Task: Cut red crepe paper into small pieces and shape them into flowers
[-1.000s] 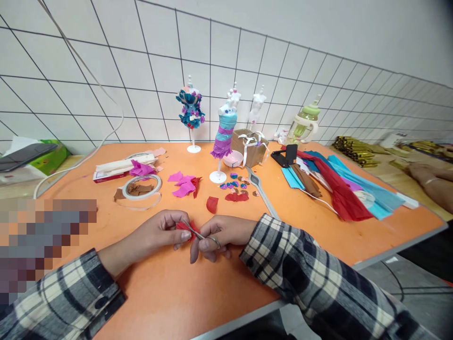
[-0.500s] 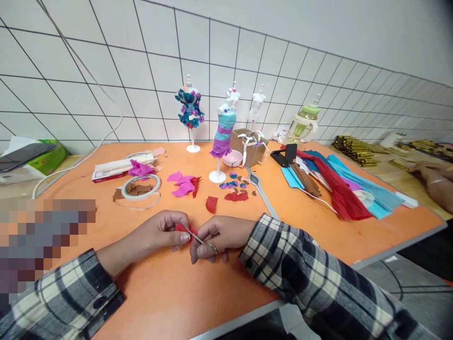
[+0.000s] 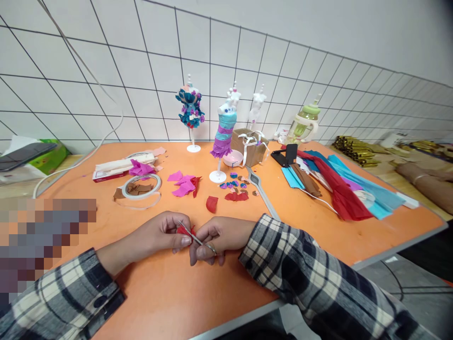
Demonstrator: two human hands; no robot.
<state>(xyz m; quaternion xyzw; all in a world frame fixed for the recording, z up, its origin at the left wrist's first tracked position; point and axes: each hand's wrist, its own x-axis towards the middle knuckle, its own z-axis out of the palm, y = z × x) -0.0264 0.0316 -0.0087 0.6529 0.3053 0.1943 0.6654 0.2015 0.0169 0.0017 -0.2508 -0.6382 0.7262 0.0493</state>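
Observation:
Above the front of the orange table, my left hand point(image 3: 170, 231) pinches a small piece of red crepe paper point(image 3: 183, 230), mostly covered by the fingers. My right hand point(image 3: 212, 240) is closed round the handles of small metal scissors point(image 3: 194, 236), whose blades lie across the red paper. Just beyond the hands sits a loose curved red paper piece point(image 3: 211, 204), with a scalloped red strip point(image 3: 236, 196) to its right. Behind these, a mini dress form point(image 3: 225, 132) wears turquoise and purple paper wrapping.
Magenta scraps point(image 3: 184, 184) and a tape roll point(image 3: 141, 187) lie left of centre. A decorated dress form point(image 3: 191, 111), a cardboard box point(image 3: 255, 151) and a green-lidded bottle point(image 3: 305, 123) stand at the back. Coloured crepe sheets point(image 3: 347, 184) spread on the right. A grey strap point(image 3: 262, 189) crosses the middle.
Less of the red paper shows between my hands, and the scissors have shifted slightly. The other person's hand at the far right has gone from view.

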